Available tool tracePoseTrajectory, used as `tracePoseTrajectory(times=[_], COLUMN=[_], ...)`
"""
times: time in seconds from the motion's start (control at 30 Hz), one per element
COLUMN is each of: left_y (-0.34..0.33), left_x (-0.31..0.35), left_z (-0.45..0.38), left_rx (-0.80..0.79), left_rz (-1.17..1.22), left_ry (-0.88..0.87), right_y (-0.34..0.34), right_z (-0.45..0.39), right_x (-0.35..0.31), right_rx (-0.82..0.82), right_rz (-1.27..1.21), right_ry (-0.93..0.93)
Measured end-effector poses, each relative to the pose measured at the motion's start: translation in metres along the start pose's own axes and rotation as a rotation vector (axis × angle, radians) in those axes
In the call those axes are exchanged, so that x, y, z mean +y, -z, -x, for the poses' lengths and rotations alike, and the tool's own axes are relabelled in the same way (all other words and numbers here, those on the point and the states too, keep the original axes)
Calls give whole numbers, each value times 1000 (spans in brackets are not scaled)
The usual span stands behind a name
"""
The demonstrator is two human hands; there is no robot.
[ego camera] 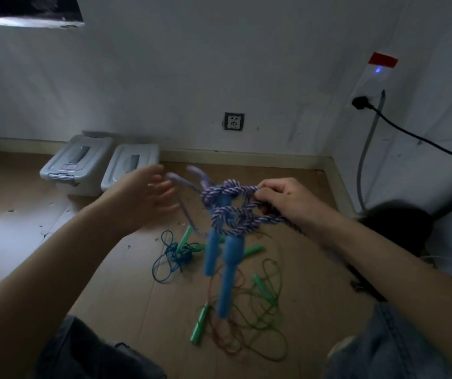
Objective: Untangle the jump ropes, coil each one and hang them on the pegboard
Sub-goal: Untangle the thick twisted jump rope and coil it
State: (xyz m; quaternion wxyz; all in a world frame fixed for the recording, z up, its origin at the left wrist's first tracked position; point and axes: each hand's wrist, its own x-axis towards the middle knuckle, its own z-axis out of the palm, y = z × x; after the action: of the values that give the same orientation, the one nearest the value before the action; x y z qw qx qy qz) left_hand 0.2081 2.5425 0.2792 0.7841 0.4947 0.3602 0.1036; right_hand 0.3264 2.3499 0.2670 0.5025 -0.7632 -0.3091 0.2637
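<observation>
Gripping a bundle of thick purple-and-white braided jump rope point(230, 206), the right hand point(282, 203) holds it above the floor, fingers curled round the coils. Two blue foam handles point(229, 269) hang down from the bundle. The left hand point(148, 195), blurred, is spread open just beside a loose rope loop. Below, thin blue, green and reddish cord ropes with green plastic handles point(200, 326) lie tangled on the brown cardboard-covered floor point(126, 285). Two grey lidded plastic boxes point(82, 162) stand by the white wall.

The left hand point(148, 191) and the purple rope's loose end point(177, 179) beside it are motion-blurred.
</observation>
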Motion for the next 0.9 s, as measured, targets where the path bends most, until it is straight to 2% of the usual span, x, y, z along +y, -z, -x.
tracePoseTrajectory(times=[0.07, 0.1, 0.17, 0.2, 0.23, 0.3, 0.37, 0.4, 0.47, 0.53, 0.57, 0.63, 0.7, 0.77, 0.83, 0.9], left_y=[5, 4, -7, -15, -21, -29, -26, -21, -9, -2, 1, 4, 5, 1, -10, -24], left_x=[-6, -9, -16, -22, -27, -35, -36, -36, -33, -31, -31, -30, -27, -26, -32, -41], left_z=[3, 7, 18, 21, 21, 15, 8, 6, -2, -9, -12, -15, -13, -8, 0, 6], left_rx=[-22, -127, -442, -546, -574, -472, -359, -307, -171, -72, -54, -56, -122, -285, -482, -527], left_rz=[-236, -397, -651, -711, -729, -798, -1015, -1102, -1178, -1205, -1190, -1081, -977, -862, -712, -601], left_ry=[-66, -156, -328, -378, -426, -573, -715, -751, -801, -819, -798, -686, -571, -495, -405, -363], right_y=[4, 4, 4, 5, 7, 13, 23, 28, 35, 39, 39, 39, 38, 34, 24, 14], right_z=[3, 6, 8, 8, 8, 9, 7, 4, -4, -11, -14, -15, -12, -6, 0, 4], right_x=[0, 0, -3, -5, -7, -11, -9, -5, 6, 16, 19, 21, 15, 5, -5, -12], right_rx=[-66, -103, -154, -174, -209, -327, -361, -301, -51, 191, 262, 305, 249, 94, -60, -127], right_rz=[15, 36, 27, -19, -89, -218, -205, -96, 271, 520, 509, 257, -68, -318, -474, -534], right_ry=[1, 8, 34, 52, 64, 51, -7, -34, -79, -113, -127, -156, -177, -202, -179, -116])
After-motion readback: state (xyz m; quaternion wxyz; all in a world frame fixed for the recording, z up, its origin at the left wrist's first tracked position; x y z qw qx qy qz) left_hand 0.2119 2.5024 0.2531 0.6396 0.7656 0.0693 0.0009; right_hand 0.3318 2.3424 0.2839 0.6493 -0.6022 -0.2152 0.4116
